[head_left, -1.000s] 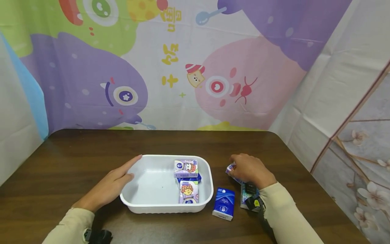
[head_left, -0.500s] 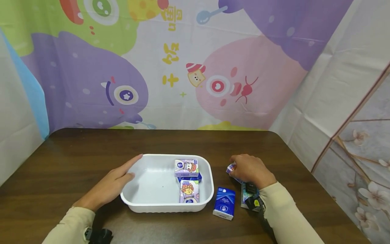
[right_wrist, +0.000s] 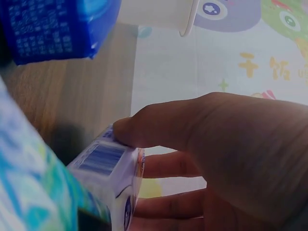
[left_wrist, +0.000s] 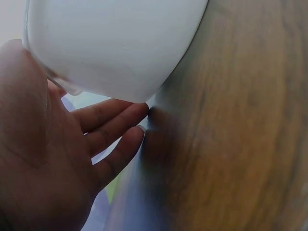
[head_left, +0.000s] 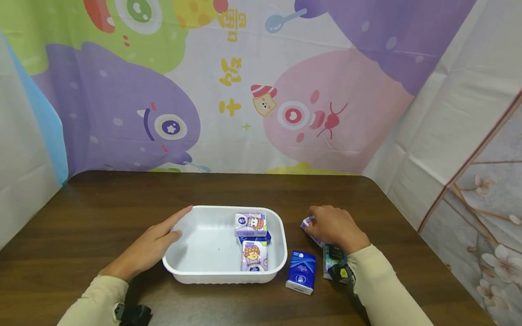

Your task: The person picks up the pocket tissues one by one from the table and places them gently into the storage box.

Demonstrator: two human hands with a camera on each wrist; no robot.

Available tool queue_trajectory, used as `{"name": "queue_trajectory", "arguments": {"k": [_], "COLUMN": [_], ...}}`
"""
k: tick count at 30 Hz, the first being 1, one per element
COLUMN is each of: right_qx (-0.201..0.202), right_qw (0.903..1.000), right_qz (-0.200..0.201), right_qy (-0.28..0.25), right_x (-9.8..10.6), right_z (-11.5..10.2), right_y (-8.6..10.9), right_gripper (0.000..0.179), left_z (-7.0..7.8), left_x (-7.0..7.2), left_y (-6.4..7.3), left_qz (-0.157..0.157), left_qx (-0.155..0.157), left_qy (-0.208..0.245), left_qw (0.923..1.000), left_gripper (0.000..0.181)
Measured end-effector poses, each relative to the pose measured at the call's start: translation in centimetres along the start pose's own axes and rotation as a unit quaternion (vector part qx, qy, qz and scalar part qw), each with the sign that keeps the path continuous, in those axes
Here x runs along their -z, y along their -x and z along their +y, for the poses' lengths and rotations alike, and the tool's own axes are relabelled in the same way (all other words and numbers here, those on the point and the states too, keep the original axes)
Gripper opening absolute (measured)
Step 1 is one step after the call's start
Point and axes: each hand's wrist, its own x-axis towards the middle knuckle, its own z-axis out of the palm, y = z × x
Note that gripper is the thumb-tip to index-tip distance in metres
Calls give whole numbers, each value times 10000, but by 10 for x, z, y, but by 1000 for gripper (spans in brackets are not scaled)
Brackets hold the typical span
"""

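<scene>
In the last second almost nothing changes: the hands keep their places, and only the whole head view shifts a little, so the work remains at the grip and not at the lift. The right hand (head_left: 336, 226) pinches a purple pack (head_left: 307, 223) between the thumb and the fingers, as the right wrist view shows well. This pack is on the right side of the counter (head_left: 81, 217), apart from the white tray (head_left: 220, 278), and one end of it comes out past the fingers. The left hand (head_left: 148, 251) rests at the left rim of the tray, its fingers rather straight along the outside and the thumb reaching over the edge; how strongly it presses, I cannot tell. The two hands are well apart. In the tray, at its right part, a second purple pack (head_left: 250, 224) lies partly over a blue pack (head_left: 268, 238), and a third purple pack (head_left: 253, 256) lies in front of them. Outside, near the right end of the tray, another blue pack (head_left: 301, 271) is on the counter, and a green pack (head_left: 327, 262) is partly hidden under the right wrist. The tray does not visibly move, and its left part remains bare.
</scene>
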Motion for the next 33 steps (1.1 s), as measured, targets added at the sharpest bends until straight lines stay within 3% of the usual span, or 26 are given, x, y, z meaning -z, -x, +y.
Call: {"name": "queue_trajectory", "arguments": {"k": [17,22,33], "right_qx": [-95,-140,-267], "right_qw": [9991,9991,9990], "right_qz": [358,334,297], "right_qy": [-225,-210,-216], "right_x": [0,2,2], "right_z": [-5,-6,-6], "right_y": [0,-2,-1], "right_gripper": [50,51,54], "left_z": [-2,-2,-2], "left_x": [2,2,2], "left_y": [-1,-2,-1], "left_qz": [-60,-129,-113], "left_qx": [70,177,96], "left_qy": [-47,20,-11], "left_qw": [9999,9998,9999], "left_gripper": [56,57,56]}}
